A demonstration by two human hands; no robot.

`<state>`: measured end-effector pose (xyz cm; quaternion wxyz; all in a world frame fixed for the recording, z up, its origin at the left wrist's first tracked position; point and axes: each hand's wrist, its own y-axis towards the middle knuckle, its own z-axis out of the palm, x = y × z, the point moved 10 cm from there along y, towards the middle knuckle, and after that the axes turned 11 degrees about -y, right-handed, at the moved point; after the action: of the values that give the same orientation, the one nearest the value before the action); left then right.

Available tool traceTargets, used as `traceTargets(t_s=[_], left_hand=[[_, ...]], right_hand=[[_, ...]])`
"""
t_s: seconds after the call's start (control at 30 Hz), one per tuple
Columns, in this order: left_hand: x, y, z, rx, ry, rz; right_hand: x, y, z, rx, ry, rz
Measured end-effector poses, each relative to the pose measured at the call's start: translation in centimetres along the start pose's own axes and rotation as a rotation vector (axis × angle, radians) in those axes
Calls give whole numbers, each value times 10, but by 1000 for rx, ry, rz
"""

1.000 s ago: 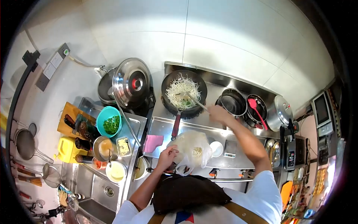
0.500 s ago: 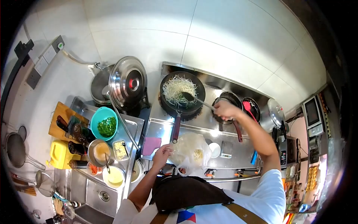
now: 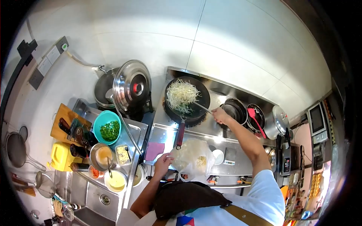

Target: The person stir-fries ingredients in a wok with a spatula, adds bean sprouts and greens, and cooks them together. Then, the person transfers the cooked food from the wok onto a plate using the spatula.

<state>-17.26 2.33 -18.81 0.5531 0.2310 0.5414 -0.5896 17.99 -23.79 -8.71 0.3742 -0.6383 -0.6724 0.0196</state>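
Observation:
My right hand (image 3: 221,115) is closed round the handle of a ladle (image 3: 203,107). The ladle's head is hidden under a heap of bean sprouts (image 3: 182,94) in a dark wok (image 3: 204,98), with some green bits below them. The wok's dark red handle (image 3: 181,133) points toward me and nobody holds it. Closed fingers of my left hand (image 3: 163,164) grip the left edge of a clear plastic bag (image 3: 188,152), which lies on the steel counter. Some pale sprouts show in the bag's lower right.
Two dark pans (image 3: 234,110) and a red spatula (image 3: 255,118) sit right of the wok. Left are a large steel lid (image 3: 132,84), a turquoise bowl (image 3: 98,124) of chopped greens, and a bowl of yellow liquid (image 3: 117,181). A pink cloth (image 3: 154,150) lies near the bag.
My right hand has moved left and slightly down, pushing the ladle's head beneath the sprouts. My left hand has shifted slightly down, staying at the bag's edge. The camera view has shifted a little.

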Motion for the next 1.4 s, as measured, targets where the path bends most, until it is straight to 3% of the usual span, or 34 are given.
traceTargets(t_s=[0.07, 0.1, 0.13, 0.3, 0.4, 0.5, 0.6, 0.77, 0.8, 0.87, 0.9, 0.93, 1.07, 1.1, 1.13, 1.2, 1.4], left_hand=[[2, -6, -9, -15, 4, -25], [3, -7, -10, -16, 20, -35], [4, -8, -10, -13, 34, -45], [15, 1, -6, 49, 31, -40], [10, 5, -1, 47, 16, -31], [8, 3, -1, 26, -1, -17], [16, 0, -5, 16, 16, -28], [19, -13, -12, -19, 31, -81], [19, -14, -13, -24, 28, -79], [19, -13, -16, -35, 18, -72], [21, -11, -19, -42, 13, -66], [17, -13, -20, -49, 12, -65], [13, -9, -24, -44, 55, -49], [16, -6, -25, -35, 64, -44], [19, -3, -24, -19, 63, -37], [23, 5, -20, 13, 67, -22], [23, 20, 8, 50, -16, -36]], right_hand=[[25, -32, -31, -47, -247, -2], [45, -38, -56, -192, -520, -158], [50, -39, -74, -246, -628, -180], [129, -94, -116, -352, -977, -294], [148, -104, -107, -268, -1193, -326], [139, -85, -120, -247, -1241, -365], [110, -53, -136, 33, -1210, -96], [24, -10, -73, 511, -409, 149], [28, -19, -47, 469, -266, -26], [0, -11, 16, 313, 218, 21], [3, -16, 27, 157, 75, 25], [6, -26, 31, 119, 170, 1], [12, -58, -34, -83, -171, 49], [23, -64, -53, -121, -301, -14], [53, -70, -72, -248, -600, -271], [76, -83, -96, -267, -730, -243], [160, -117, -76, -367, -1167, -268]])
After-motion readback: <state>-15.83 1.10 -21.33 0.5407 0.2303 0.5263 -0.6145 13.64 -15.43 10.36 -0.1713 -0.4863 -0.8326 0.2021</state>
